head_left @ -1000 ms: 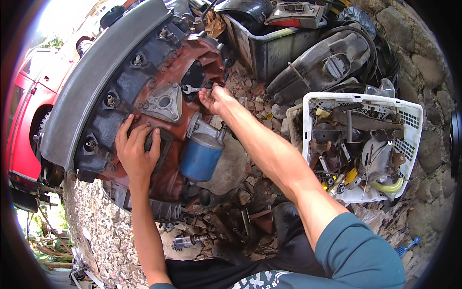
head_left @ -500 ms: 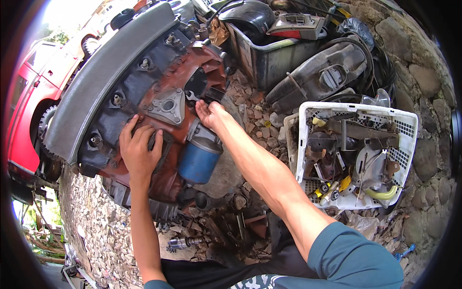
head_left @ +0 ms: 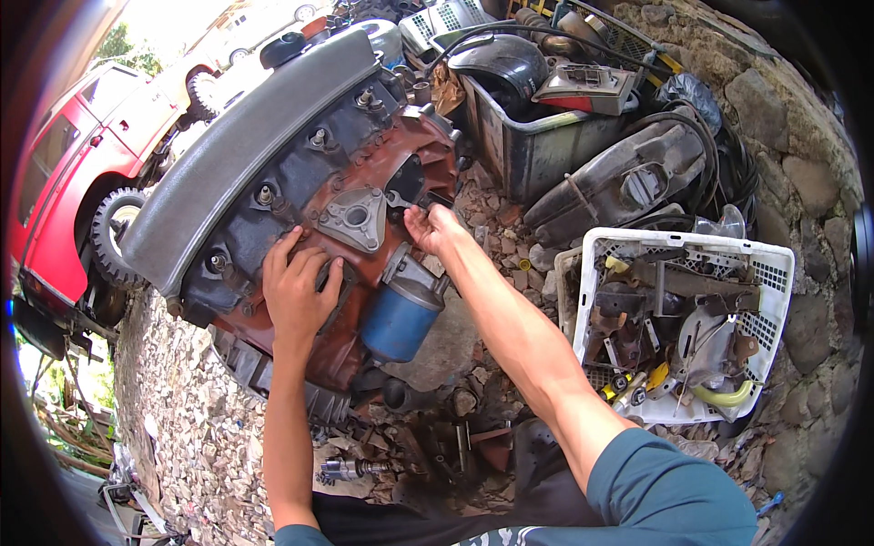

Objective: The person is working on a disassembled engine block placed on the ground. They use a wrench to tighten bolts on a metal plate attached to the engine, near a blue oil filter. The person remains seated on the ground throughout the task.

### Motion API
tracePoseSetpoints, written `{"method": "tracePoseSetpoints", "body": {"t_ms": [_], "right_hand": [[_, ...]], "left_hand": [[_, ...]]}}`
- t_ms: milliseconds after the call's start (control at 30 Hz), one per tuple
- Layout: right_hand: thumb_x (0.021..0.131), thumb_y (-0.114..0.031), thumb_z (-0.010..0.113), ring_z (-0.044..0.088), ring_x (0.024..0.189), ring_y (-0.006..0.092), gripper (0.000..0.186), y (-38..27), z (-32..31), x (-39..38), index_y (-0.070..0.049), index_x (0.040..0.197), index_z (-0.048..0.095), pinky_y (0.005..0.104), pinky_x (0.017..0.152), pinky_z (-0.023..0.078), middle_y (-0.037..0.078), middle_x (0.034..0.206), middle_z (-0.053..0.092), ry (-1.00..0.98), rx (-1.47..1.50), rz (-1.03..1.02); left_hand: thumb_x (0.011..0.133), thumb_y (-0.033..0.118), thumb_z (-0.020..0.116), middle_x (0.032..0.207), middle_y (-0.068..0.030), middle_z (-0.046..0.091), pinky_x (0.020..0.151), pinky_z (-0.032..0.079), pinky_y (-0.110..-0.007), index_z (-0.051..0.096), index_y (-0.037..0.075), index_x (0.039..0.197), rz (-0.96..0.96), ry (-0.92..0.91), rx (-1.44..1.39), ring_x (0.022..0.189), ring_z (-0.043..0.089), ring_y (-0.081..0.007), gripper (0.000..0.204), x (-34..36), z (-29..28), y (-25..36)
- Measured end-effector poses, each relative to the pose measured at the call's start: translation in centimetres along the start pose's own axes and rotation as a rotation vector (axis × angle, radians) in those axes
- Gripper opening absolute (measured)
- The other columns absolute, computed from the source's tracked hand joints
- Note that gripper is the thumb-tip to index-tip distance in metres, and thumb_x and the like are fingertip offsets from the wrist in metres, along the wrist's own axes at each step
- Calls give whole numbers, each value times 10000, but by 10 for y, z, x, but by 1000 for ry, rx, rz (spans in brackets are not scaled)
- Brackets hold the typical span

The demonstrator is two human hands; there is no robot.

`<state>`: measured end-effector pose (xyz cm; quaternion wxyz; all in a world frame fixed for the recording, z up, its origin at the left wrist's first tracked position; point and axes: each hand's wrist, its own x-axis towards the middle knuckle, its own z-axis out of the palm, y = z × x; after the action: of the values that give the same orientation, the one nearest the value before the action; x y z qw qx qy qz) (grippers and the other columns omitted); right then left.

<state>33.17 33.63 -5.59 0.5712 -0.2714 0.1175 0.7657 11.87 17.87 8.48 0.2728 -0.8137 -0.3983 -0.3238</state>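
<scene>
An engine [head_left: 273,318] painted rust red and dark grey carries a long grey cover [head_left: 237,136]. My left hand [head_left: 300,300] lies on its side, fingers spread and bent over the metal. My right hand [head_left: 435,229] is closed on a silver spanner [head_left: 393,198], whose head is at a black plate [head_left: 405,177] on the block. Just left of that is a triangular grey bracket [head_left: 350,218] with a round hole. A blue cylindrical filter [head_left: 401,318] hangs below my right hand.
A white crate [head_left: 774,318] of metal parts sits on the right, with a black bin [head_left: 496,155] and grey tank [head_left: 619,182] above it. A stone wall [head_left: 801,273] runs along the right. Loose gravel [head_left: 191,382] covers the ground; a red vehicle [head_left: 64,227] stands at left.
The view has shifted, so the engine and both hands appear farther right and the crate lower. My right hand still holds the spanner at the plate; my left stays on the engine.
</scene>
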Motion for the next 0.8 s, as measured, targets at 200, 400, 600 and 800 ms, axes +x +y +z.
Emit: {"method": "tracePoseSetpoints", "body": {"t_ms": [200, 400, 600, 800], "right_hand": [[1053, -349, 398, 659, 569, 226, 452, -14, 24, -30, 40, 889, 561, 356, 528, 609, 131, 725, 648, 6, -564, -418], [1006, -348, 450, 637, 514, 202, 460, -29, 39, -36, 15, 781, 621, 355, 464, 508, 122, 648, 664, -3, -971, -782], [1035, -353, 401, 646, 585, 252, 426, -48, 53, -37, 15, 919, 584, 399, 576, 527, 133, 708, 655, -61, -1360, -1024], [1027, -243, 458, 655, 776, 472, 318, -24, 90, -89, 69, 1010, 513, 511, 725, 537, 280, 778, 661, -422, -1837, -1618]], "left_hand": [[781, 129, 786, 947, -39, 720, 1027, 436, -474, 730, 59, 839, -4, 1, 0, 1201, 606, -289, 107, -5, -3, -4], [784, 121, 786, 957, -38, 720, 1025, 439, -466, 729, 59, 850, -9, 0, -9, 1203, 605, -287, 108, -3, -1, -4], [788, 118, 788, 970, -40, 724, 1019, 440, -463, 726, 52, 864, 4, 1, -27, 1204, 607, -289, 118, 1, 1, 0], [803, 128, 782, 976, -45, 728, 1016, 438, -461, 727, 47, 870, 2, -25, -3, 1209, 607, -295, 119, -3, -1, -5]]}}
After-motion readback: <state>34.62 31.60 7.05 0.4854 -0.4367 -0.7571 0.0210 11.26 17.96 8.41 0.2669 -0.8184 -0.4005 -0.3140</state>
